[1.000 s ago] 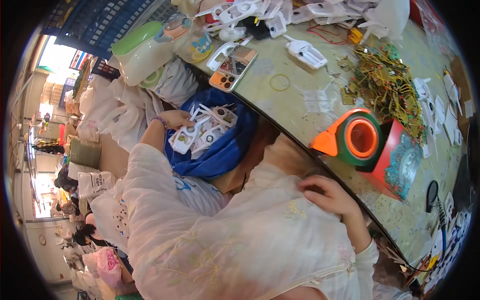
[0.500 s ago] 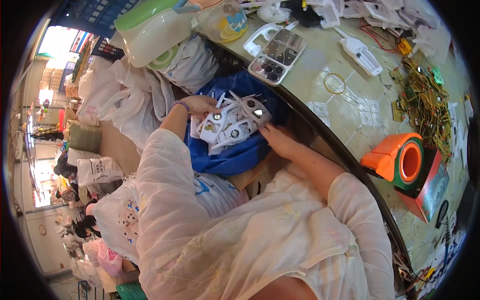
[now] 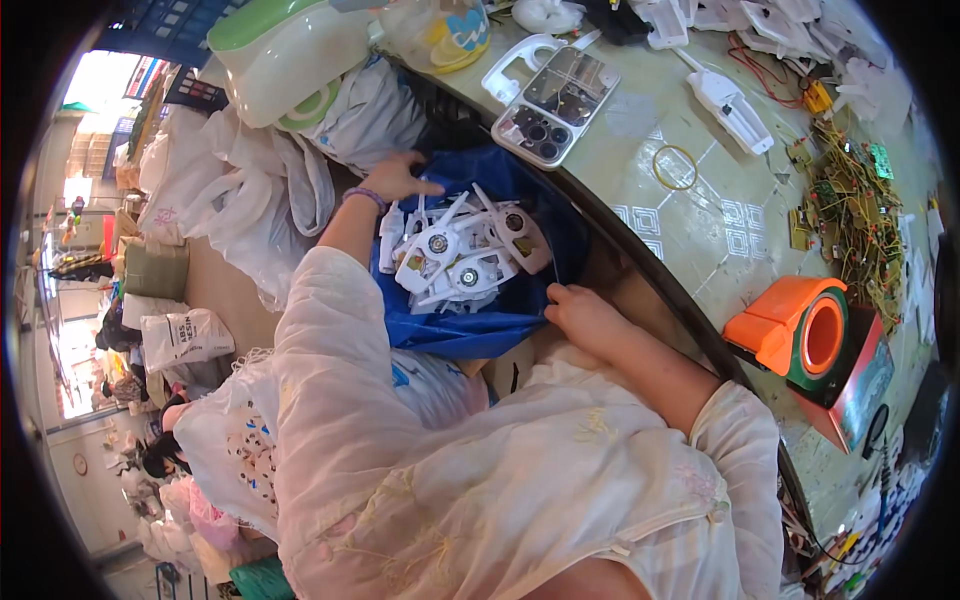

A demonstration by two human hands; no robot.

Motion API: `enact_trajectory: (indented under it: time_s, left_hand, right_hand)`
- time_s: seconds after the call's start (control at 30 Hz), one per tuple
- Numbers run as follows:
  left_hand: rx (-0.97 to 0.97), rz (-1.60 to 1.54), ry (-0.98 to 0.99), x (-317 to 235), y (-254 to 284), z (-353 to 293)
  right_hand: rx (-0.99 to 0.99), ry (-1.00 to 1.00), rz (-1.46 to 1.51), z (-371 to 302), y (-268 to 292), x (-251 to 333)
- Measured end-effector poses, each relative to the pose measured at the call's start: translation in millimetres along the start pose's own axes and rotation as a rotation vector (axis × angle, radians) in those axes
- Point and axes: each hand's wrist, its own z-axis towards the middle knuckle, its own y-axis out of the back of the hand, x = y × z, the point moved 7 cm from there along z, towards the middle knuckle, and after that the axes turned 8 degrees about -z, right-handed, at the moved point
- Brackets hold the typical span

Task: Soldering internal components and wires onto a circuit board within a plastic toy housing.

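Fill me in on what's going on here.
A person's two bare hands are at an open blue bag beside the worktable. The right hand pinches the bag's near right edge, while the left hand is at its far left rim, its grip partly hidden. White plastic casings with slim arms lie heaped inside, and neither hand holds one. On the table sit an orange tape dispenser and a tangle of wired circuit boards.

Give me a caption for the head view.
Left hand and right hand at opposite edges of a blue bag holding white plastic parts.
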Motion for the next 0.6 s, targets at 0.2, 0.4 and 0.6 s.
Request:
enact_trajectory:
  time_s: [0.2, 0.4, 0.6]
  left_hand:
    - [-0.088, 0.6, 0.137, 2.5, 15.0, 10.2]
    - [-0.457, 0.682, 0.021, -49.8, 111.0, 2.7]
    - [-0.241, 0.645, 0.231, -22.9, 111.2, -2.6]
  right_hand:
    - [-0.028, 0.043, 0.041, -2.6, 2.6, 5.3]
    - [-0.208, -0.026, -0.028, 1.4, 36.0, -1.9]
    - [-0.258, 0.009, -0.004, 13.1, 22.0, 9.6]
